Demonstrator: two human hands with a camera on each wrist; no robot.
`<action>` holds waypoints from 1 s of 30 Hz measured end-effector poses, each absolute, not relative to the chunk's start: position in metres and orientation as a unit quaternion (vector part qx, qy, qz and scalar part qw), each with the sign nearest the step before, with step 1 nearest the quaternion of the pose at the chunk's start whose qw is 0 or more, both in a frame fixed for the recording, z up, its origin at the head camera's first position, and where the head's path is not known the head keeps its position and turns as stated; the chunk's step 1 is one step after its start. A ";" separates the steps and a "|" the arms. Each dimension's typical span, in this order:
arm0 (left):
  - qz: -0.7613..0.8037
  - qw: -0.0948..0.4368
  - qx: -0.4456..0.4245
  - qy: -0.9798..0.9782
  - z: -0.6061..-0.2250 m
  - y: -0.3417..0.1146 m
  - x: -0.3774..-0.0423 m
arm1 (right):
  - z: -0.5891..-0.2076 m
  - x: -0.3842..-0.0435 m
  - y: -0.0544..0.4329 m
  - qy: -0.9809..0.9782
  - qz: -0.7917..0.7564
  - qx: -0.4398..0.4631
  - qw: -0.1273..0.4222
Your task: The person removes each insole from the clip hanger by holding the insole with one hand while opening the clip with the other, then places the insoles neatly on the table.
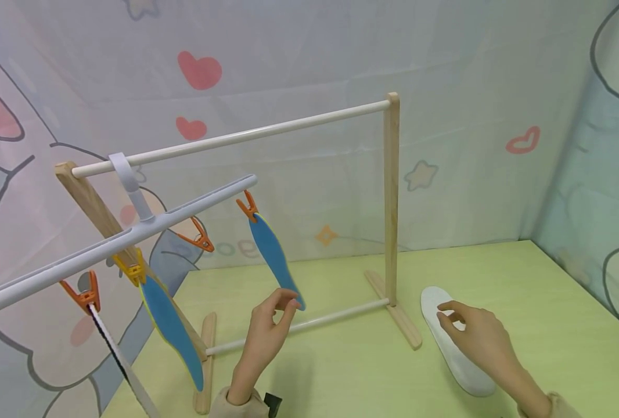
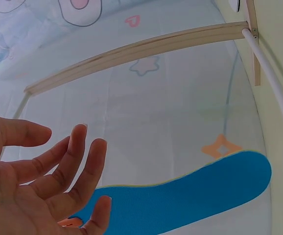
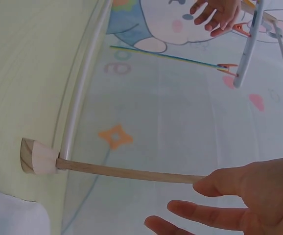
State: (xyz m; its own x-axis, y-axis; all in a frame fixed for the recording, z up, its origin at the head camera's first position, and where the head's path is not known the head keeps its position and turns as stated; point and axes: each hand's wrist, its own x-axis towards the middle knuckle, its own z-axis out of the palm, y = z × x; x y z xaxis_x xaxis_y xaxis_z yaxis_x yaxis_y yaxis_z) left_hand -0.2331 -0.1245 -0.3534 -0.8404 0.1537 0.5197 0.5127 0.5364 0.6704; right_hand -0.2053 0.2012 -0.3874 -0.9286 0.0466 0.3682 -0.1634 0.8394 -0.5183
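My left hand, its fingers loosely bent, is beside the lower end of a hanging blue insole. In the left wrist view its fingers are spread and grip nothing, with the blue insole beyond them. An orange clip holds that insole at the end of a white hanger. My right hand hovers over a white insole lying on the table; its fingers are apart and hold nothing. In the right wrist view only a corner of the white insole shows.
A wooden-ended rack with white rods stands on the pale green table; the hanger hooks over its top rod. Further along hang another blue insole from a yellow clip, a white black-edged strip, and a bare orange clip.
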 end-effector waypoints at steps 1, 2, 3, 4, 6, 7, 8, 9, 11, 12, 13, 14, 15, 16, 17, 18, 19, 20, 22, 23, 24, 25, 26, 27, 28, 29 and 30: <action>-0.441 0.204 -0.196 -0.852 -0.353 -0.124 -0.233 | -0.388 -0.206 0.201 -0.940 0.283 0.032 0.188; -0.440 0.205 -0.197 -0.852 -0.353 -0.124 -0.233 | -0.388 -0.207 0.200 -0.939 0.285 0.034 0.191; -0.440 0.205 -0.198 -0.851 -0.353 -0.124 -0.233 | -0.388 -0.208 0.199 -0.938 0.286 0.036 0.194; -0.440 0.206 -0.199 -0.851 -0.353 -0.124 -0.233 | -0.388 -0.208 0.199 -0.937 0.288 0.038 0.196; -0.439 0.209 -0.201 -0.850 -0.353 -0.124 -0.233 | -0.388 -0.210 0.197 -0.934 0.291 0.043 0.204; -0.438 0.210 -0.202 -0.850 -0.353 -0.124 -0.233 | -0.389 -0.211 0.195 -0.932 0.292 0.046 0.209; -0.438 0.210 -0.203 -0.850 -0.353 -0.124 -0.233 | -0.388 -0.212 0.194 -0.930 0.295 0.049 0.213; -0.439 0.210 -0.203 -0.850 -0.353 -0.124 -0.233 | -0.388 -0.213 0.193 -0.928 0.299 0.050 0.215; -0.440 0.211 -0.203 -0.849 -0.353 -0.124 -0.234 | -0.388 -0.215 0.190 -0.924 0.305 0.055 0.223; -0.440 0.210 -0.202 -0.849 -0.353 -0.124 -0.234 | -0.388 -0.215 0.188 -0.922 0.307 0.057 0.227; -0.441 0.211 -0.202 -0.849 -0.353 -0.124 -0.234 | -0.388 -0.216 0.187 -0.920 0.311 0.059 0.231; -0.440 0.212 -0.202 -0.849 -0.353 -0.124 -0.234 | -0.388 -0.217 0.185 -0.917 0.316 0.062 0.236; -0.439 0.214 -0.202 -0.849 -0.353 -0.124 -0.234 | -0.388 -0.218 0.184 -0.914 0.318 0.065 0.243; -0.438 0.215 -0.201 -0.849 -0.354 -0.124 -0.235 | -0.388 -0.219 0.183 -0.912 0.320 0.068 0.248; -0.435 0.218 -0.202 -0.850 -0.354 -0.124 -0.235 | -0.388 -0.220 0.181 -0.909 0.323 0.071 0.254; -0.435 0.218 -0.201 -0.850 -0.354 -0.124 -0.235 | -0.388 -0.221 0.180 -0.906 0.326 0.074 0.259; -0.434 0.220 -0.201 -0.850 -0.354 -0.124 -0.235 | -0.388 -0.222 0.178 -0.904 0.328 0.076 0.264; -0.433 0.220 -0.200 -0.851 -0.354 -0.124 -0.235 | -0.388 -0.223 0.177 -0.901 0.331 0.078 0.268; -0.436 0.219 -0.197 -0.851 -0.354 -0.124 -0.235 | -0.388 -0.225 0.174 -0.898 0.338 0.080 0.271; -0.437 0.218 -0.196 -0.850 -0.354 -0.124 -0.235 | -0.388 -0.225 0.172 -0.896 0.341 0.081 0.272; -0.440 0.216 -0.193 -0.850 -0.354 -0.123 -0.235 | -0.388 -0.226 0.171 -0.895 0.344 0.081 0.273; -0.439 0.216 -0.193 -0.850 -0.355 -0.124 -0.235 | -0.387 -0.226 0.169 -0.895 0.346 0.081 0.271; -0.440 0.217 -0.193 -0.850 -0.355 -0.124 -0.235 | -0.387 -0.226 0.168 -0.894 0.348 0.081 0.270; -0.441 0.217 -0.193 -0.849 -0.356 -0.124 -0.235 | -0.387 -0.226 0.166 -0.894 0.348 0.081 0.269; -0.441 0.217 -0.193 -0.849 -0.356 -0.124 -0.235 | -0.387 -0.227 0.165 -0.895 0.349 0.080 0.267; -0.441 0.219 -0.195 -0.848 -0.356 -0.124 -0.235 | -0.387 -0.227 0.164 -0.895 0.350 0.079 0.266; -0.441 0.221 -0.196 -0.848 -0.357 -0.124 -0.235 | -0.387 -0.228 0.162 -0.895 0.351 0.079 0.265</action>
